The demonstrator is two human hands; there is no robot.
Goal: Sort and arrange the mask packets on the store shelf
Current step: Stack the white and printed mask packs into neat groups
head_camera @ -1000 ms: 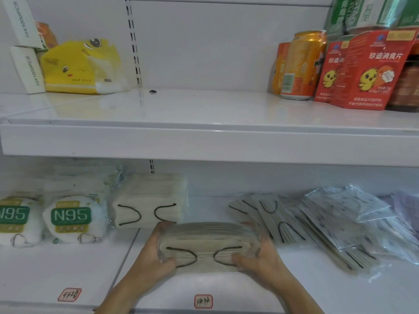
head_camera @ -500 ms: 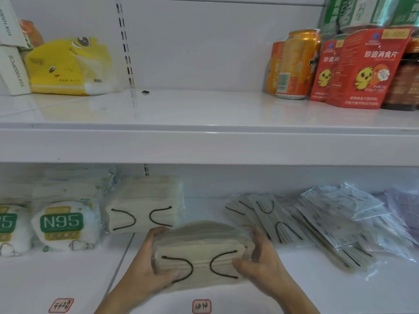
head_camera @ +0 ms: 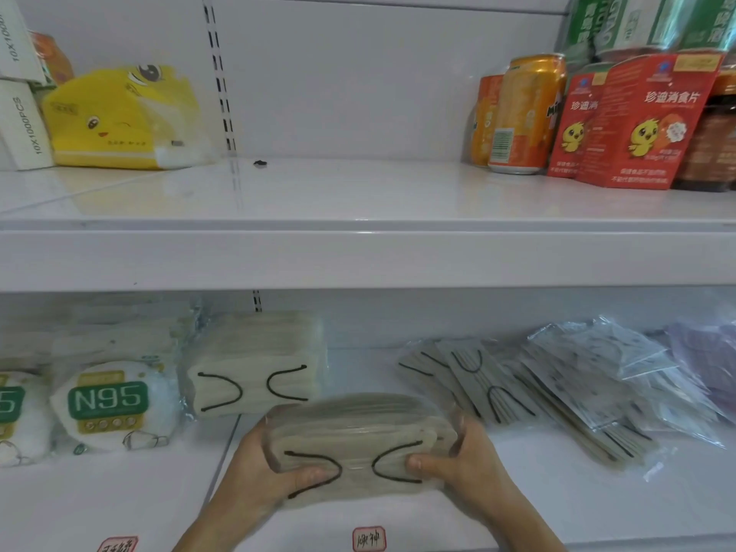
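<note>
On the lower white shelf [head_camera: 517,511], two beige stacks of black-looped mask packets, one [head_camera: 354,444] gripped between left hand [head_camera: 259,468] and right hand [head_camera: 466,460], other [head_camera: 255,364] behind, two N95 packs [head_camera: 107,404], held stack raised slightly nearer since earlier.

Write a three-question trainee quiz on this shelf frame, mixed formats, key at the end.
1. True or false: both hands grip the beige mask stack.
2. What sits directly left of the standing beige stack? A) N95 packet B) orange can C) red box
3. Fill in: the loose mask packets lie to the ____ of the held stack.

Key: 1 true, left hand and right hand hold its ends; 2 A, the N95 packet; 3 right.
</note>
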